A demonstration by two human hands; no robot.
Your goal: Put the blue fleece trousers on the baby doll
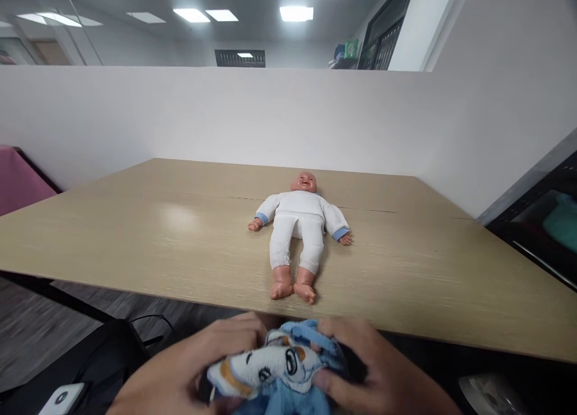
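Low in the view, close to my body, I have a fuzzy blue-and-white cloth item [274,367] with an embroidered cartoon face; its exact kind is not clear. My left hand [229,343] is closed on its left side, thumb at the lower edge. On the other side my right hand [354,361] grips it, with the thumb on the front and fingers behind, slightly blurred. Beyond both hands a baby doll [298,223] lies face up on the table, feet towards me. It wears a white top with blue cuffs and white trousers.
The doll rests on a wide wooden table [135,235] against a white wall [270,115]. At lower left lies a white device [63,398] on something black. A pink panel [22,178] stands at left, a dark shelf [545,217] at right. A clear plastic item [489,394] is at lower right.
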